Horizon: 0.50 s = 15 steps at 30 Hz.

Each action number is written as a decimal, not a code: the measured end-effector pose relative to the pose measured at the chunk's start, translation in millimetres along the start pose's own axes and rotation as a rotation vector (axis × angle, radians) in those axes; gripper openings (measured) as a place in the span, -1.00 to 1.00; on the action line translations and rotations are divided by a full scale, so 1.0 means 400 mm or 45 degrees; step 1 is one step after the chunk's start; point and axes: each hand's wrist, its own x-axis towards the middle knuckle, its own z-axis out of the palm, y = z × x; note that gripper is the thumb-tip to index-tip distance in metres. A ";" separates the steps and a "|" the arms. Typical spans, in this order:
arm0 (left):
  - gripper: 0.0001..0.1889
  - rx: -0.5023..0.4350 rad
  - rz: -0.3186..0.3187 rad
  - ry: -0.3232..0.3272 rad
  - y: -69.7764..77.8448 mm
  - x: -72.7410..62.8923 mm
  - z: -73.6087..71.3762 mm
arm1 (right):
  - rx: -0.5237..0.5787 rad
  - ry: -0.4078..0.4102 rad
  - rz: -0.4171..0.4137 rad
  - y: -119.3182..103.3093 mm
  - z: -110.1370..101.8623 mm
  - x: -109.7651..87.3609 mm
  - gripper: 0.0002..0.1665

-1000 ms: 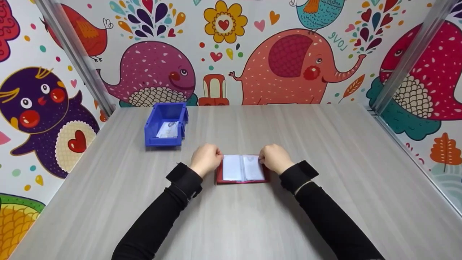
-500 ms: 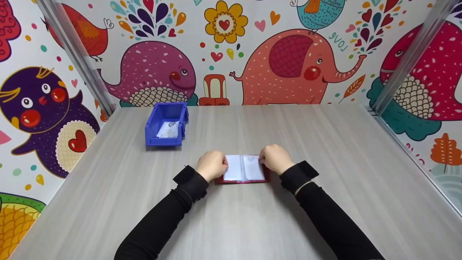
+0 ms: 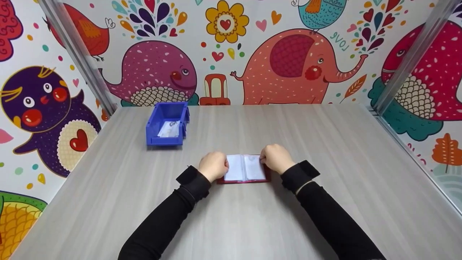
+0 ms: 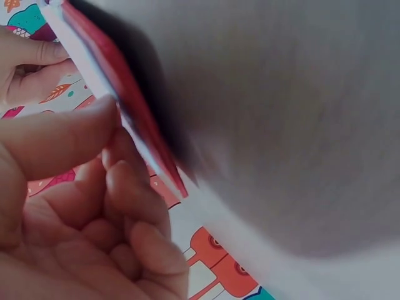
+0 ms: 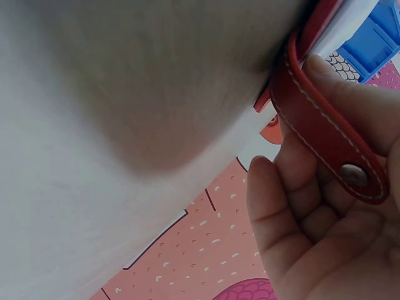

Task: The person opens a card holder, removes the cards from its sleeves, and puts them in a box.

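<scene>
A red card holder point(image 3: 234, 168) lies spread on the table in the head view, with pale plastic sleeves showing on both halves. My left hand point(image 3: 213, 166) pinches its left edge between thumb and index finger. The left wrist view catches the red cover point(image 4: 140, 119) edge-on beside those fingertips. At the opposite edge, my right hand point(image 3: 277, 159) grips with its thumb on the sleeves. A red stitched strap point(image 5: 319, 115) with a metal snap hangs from the holder across that palm in the right wrist view. Fingers hide parts of both outer edges.
Farther back on the left stands a blue plastic bin point(image 3: 164, 141) with white printed cards point(image 3: 169, 129) inside. The pale wooden table point(image 3: 325, 137) meets cartoon-printed walls point(image 3: 231, 54) at the back and sides. Metal posts point(image 3: 408, 54) rise at the corners.
My left hand has slid slightly right and toward me along the holder's left edge, covering more of it. The right hand stays in place at its edge.
</scene>
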 end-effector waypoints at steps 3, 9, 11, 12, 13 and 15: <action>-0.88 -0.012 -0.020 -0.012 0.001 0.001 0.000 | -0.007 0.000 -0.010 0.000 0.000 0.000 -0.97; -0.88 -0.038 -0.049 -0.012 0.003 0.001 -0.001 | -0.010 0.033 -0.030 0.001 0.000 0.002 -0.95; -0.88 -0.033 -0.046 -0.008 0.004 0.000 -0.001 | -0.014 0.065 -0.049 0.002 0.001 0.003 -0.95; -0.88 -0.029 -0.044 -0.006 0.004 -0.001 -0.001 | -0.015 0.081 -0.057 0.003 0.002 0.003 -0.95; -0.87 -0.026 -0.042 -0.003 0.004 -0.002 -0.001 | -0.014 0.095 -0.063 0.003 0.003 0.004 -0.94; -0.87 -0.028 -0.040 -0.001 0.005 -0.003 -0.001 | -0.007 0.113 -0.067 0.002 0.003 0.004 -0.93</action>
